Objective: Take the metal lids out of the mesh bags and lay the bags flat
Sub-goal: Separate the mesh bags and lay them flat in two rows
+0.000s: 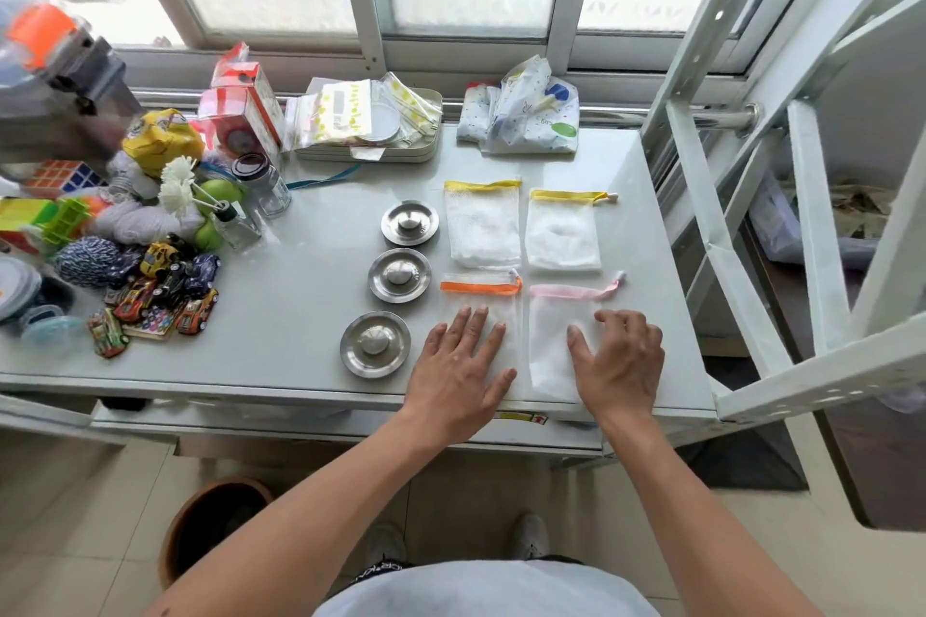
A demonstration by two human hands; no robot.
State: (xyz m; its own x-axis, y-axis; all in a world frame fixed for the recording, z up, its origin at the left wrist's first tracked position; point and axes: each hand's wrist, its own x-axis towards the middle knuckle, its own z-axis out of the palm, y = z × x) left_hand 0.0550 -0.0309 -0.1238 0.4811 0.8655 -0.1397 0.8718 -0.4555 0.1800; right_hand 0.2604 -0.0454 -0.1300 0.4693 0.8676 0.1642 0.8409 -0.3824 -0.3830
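Observation:
Three round metal lids lie in a column on the grey table: far [410,222], middle [399,275] and near [375,344]. To their right several white mesh bags lie flat: two with yellow bands at the back [483,226] [563,231], an orange-banded one [482,298] and a pink-banded one [553,346] in front. My left hand [458,363] presses flat with spread fingers on the orange-banded bag. My right hand [621,358] rests palm down on the right side of the pink-banded bag. Neither hand grips anything.
Toy cars [165,288], puzzle cubes [62,175], yarn balls and glass jars [265,183] crowd the table's left side. A tray of plastic packets [371,125] and a dotted bag [531,115] sit at the back. A white metal rack frame [751,195] stands to the right.

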